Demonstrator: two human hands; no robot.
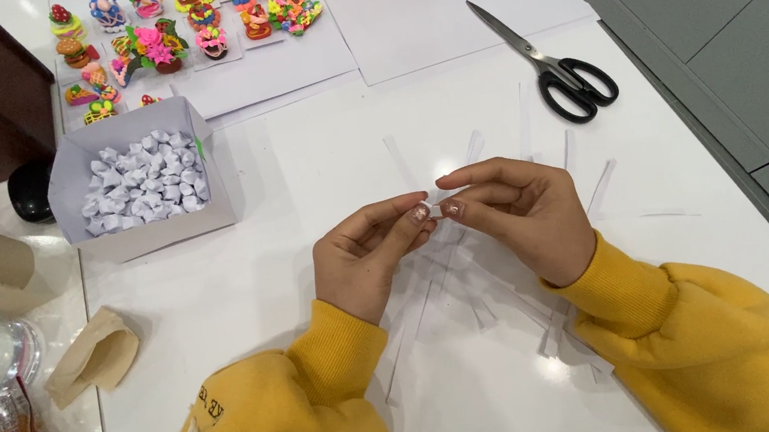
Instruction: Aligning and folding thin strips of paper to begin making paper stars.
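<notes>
Nearest the camera, two yellow sleeves point(718, 340) reach in from the bottom edge. Just beyond them the left hand point(368, 258) and the right hand point(514, 219) meet thumb to thumb over the white surface point(300, 178). The fingers of both hands are closed, pinching a small piece of folded white paper point(436, 211) between the thumbs and forefingers, held a little above the surface.

The step in hand looks like folding or pinching a narrow strip into a small puffed shape. The next move likely calls for a light, even squeeze at the edges, with the nails doing the fine work, so the piece does not crush flat.

Under and around the hands lie loose white paper strips point(435, 298), fanned out in many directions. Further off to the left stands an open white paper box point(149, 232) filled with small white folded pieces point(143, 183). To the right, well apart, lie black-handled scissors point(553, 65), shut. At the far edge, small colourful clay figures point(182, 30) sit on white sheets.

The folded piece is almost wholly hidden by the fingertips, so its shape cannot be told. The strips blend into the surface and are hard to count. Items at the left edge are cut off.
</notes>
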